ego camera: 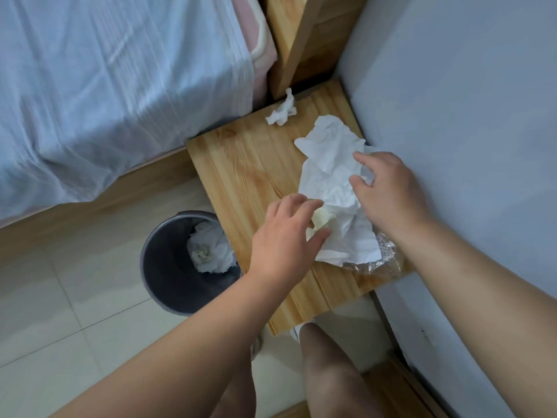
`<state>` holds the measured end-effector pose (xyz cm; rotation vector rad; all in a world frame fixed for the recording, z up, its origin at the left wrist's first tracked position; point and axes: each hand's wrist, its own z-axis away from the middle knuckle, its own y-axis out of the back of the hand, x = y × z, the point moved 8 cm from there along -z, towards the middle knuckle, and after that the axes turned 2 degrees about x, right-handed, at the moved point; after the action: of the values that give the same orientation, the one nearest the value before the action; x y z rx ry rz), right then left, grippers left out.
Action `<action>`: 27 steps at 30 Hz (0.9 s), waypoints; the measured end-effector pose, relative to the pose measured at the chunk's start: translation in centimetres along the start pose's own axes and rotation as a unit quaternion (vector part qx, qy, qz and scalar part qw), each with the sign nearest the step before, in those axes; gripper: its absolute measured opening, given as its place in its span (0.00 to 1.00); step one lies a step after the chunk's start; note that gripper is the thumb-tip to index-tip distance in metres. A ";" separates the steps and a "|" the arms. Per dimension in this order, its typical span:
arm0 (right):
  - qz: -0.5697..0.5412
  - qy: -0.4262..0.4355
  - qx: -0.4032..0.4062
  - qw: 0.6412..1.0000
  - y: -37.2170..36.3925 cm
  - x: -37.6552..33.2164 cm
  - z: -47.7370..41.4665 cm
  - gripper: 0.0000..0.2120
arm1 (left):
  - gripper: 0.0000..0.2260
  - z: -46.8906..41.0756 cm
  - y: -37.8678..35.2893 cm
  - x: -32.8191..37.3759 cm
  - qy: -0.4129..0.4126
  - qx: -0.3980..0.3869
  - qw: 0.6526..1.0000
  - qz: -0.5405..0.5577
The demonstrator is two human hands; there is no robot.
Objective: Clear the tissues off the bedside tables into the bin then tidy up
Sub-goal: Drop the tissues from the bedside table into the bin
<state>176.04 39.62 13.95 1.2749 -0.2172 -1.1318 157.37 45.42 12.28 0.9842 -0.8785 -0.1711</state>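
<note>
A wooden bedside table [241,176] stands between two beds. Large crumpled white tissues [331,176] lie spread over its right half. My right hand [388,191] rests on their right side, fingers bent into the paper. My left hand [286,239] touches their lower left edge, fingers curled around a small yellowish wad [414,218]. A smaller twisted tissue [281,111] lies at the table's far edge. The dark round bin [168,279] stands on the floor left of the table, with white tissues [211,248] inside.
Clear crinkled plastic wrap [382,254] pokes out under the tissues near the table's right front corner. A bed with a pale blue sheet [105,86] fills the left, another bed [467,116] the right. My legs stand on the tiled floor [60,312] in front of the table.
</note>
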 end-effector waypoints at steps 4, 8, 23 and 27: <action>0.057 0.042 -0.041 0.997 -1.4 -0.3 -1.8 0.32 | 0.25 -1.4 -3.3 0.8 0.029 -0.077 0.996 -0.043; 0.116 0.039 -0.069 0.990 -2.6 0.0 -3.4 0.39 | 0.20 -2.0 -4.5 0.0 0.070 -0.103 0.992 0.004; 0.102 0.032 -0.062 0.992 -3.4 -0.5 -3.5 0.20 | 0.21 -0.9 1.2 -2.5 0.238 0.026 0.874 0.424; 0.114 0.047 -0.003 0.992 -2.7 -0.7 -3.5 0.10 | 0.16 0.7 2.1 -4.0 0.271 0.032 0.825 0.494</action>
<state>176.65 42.74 10.77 1.2598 -0.2802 -0.8754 153.69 48.16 11.80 0.4795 -0.7574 0.9936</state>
